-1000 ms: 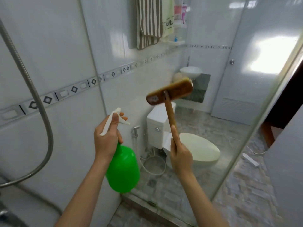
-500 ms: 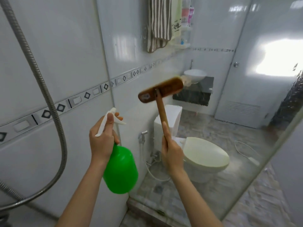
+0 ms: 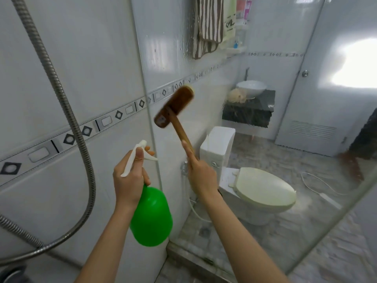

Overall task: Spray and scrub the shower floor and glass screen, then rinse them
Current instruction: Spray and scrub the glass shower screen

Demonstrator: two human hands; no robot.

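Head view, shower enclosure. The left hand (image 3: 130,176) grips the neck of a green plastic spray bottle with a white trigger head (image 3: 152,217), thumb laid along the top of the trigger head and fingers curled round the front; the bottle hangs below the hand, nozzle pointing right towards the clear glass screen (image 3: 167,48). The right hand (image 3: 202,176) is closed round the lower end of the handle of a brown wooden scrubbing brush with pale bristles (image 3: 175,107), forefinger stretched up along the shaft; the brush is raised above both hands, its head tilted and blurred, bristles turned away towards the glass; whether they touch the glass cannot be told. The screen carries wet streaks near its top, in front of a brown-and-white striped towel (image 3: 207,27). A ribbed metal shower hose (image 3: 67,111) loops down the white tiled wall (image 3: 91,48) at left; the wall bears a band of diamond motifs. Seen through the glass: a white toilet with a cream lid (image 3: 263,193), a white bowl washbasin (image 3: 252,88) on a dark stone counter (image 3: 248,115), and a white door (image 3: 326,99); a grey mottled floor (image 3: 336,262) lies at lower right.
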